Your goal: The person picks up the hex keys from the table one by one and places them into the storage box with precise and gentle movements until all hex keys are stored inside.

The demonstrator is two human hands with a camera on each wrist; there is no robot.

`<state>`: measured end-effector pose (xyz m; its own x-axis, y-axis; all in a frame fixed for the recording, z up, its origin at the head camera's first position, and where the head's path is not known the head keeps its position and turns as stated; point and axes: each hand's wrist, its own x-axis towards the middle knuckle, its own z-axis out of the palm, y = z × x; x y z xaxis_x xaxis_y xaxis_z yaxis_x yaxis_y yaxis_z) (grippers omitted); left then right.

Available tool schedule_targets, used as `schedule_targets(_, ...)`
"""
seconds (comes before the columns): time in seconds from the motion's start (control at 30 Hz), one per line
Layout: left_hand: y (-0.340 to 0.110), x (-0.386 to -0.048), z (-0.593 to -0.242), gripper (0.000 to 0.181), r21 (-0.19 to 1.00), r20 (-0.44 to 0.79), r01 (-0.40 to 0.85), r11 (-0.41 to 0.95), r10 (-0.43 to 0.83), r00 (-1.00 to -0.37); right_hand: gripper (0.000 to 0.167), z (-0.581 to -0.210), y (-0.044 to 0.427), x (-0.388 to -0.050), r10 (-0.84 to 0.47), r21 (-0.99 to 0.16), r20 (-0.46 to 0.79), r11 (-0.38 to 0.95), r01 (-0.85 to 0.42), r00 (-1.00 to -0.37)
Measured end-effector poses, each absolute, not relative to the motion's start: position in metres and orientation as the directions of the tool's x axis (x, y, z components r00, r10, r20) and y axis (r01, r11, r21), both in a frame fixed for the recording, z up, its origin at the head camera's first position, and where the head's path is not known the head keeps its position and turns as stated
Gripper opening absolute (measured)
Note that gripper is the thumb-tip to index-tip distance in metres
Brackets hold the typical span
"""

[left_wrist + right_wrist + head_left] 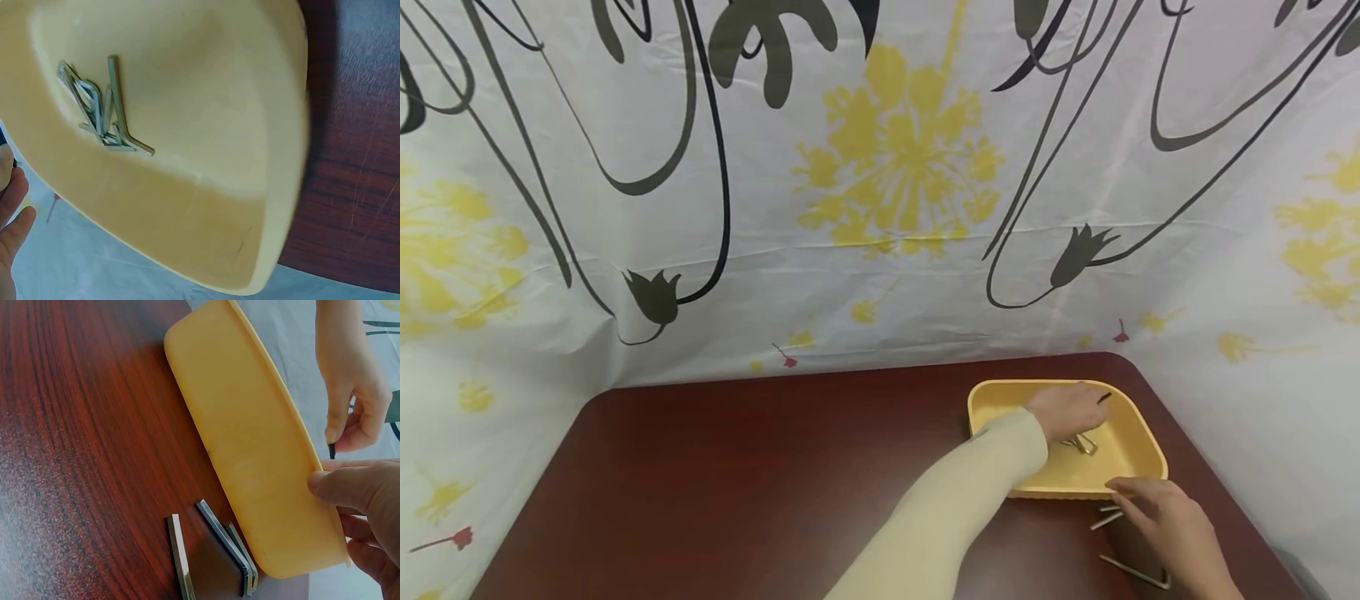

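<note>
My left hand [1071, 410] is over the yellow tray [1127, 417], pinching a short black rod [332, 450]. Only the rod's end shows past the fingertips. Under that hand, several silver hex keys [119, 106] lie in a small pile on the tray floor. My right hand [1176, 521] pinches the tray's near right rim, with its thumb [331, 487] against the outer wall. Below the right hand, more hex keys [225, 540] lie on the table just outside the tray, one longer key [1131, 571] apart from the others.
The dark red-brown table [737, 492] stretches left of the tray, its right edge close beside the tray. A white cloth [880, 308] with yellow and grey flower prints hangs behind and around the table.
</note>
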<state>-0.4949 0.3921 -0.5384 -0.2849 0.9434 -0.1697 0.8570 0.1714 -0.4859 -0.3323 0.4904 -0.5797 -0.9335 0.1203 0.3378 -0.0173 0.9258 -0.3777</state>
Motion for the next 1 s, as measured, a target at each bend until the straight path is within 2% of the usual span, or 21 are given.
schedule_targets(0.07, 0.396, -0.497, -0.539, 0.031, -0.499, -0.193, 0.852, 0.16, 0.938, -0.289, 0.02, -0.58, 0.49, -0.333, 0.123, -0.381, 0.344, 0.924, -0.019, -0.931)
schedule_targets(0.2, 0.405, -0.499, -0.541, 0.033, -0.558, -0.236, 0.828, 0.059, 0.945, -0.227, 0.02, -0.58, 0.489, -0.333, 0.135, -0.381, 0.347, 0.924, -0.009, -0.928)
schedule_targets(0.33, 0.413, -0.5, -0.546, 0.034, -0.556, -0.252, 0.831, 0.018, 0.949, -0.189, 0.021, -0.58, 0.489, -0.332, 0.14, -0.373, 0.359, 0.928, -0.005, -0.923)
schedule_targets(0.67, 0.416, -0.504, -0.562, 0.034, -0.424, -0.248, 0.899, 0.111, 0.94, -0.233, 0.024, -0.58, 0.488, -0.333, 0.132, -0.348, 0.398, 0.937, -0.016, -0.908)
schedule_targets(0.9, 0.425, -0.502, -0.567, 0.013, -0.304, -0.255, 0.942, 0.14, 0.941, -0.222, 0.023, -0.58, 0.488, -0.332, 0.147, -0.363, 0.368, 0.932, 0.004, -0.918)
schedule_targets(1.0, 0.427, -0.502, -0.57, 0.011, -0.25, -0.256, 0.953, 0.174, 0.937, -0.238, 0.023, -0.58, 0.488, -0.332, 0.154, -0.365, 0.361, 0.931, 0.013, -0.92)
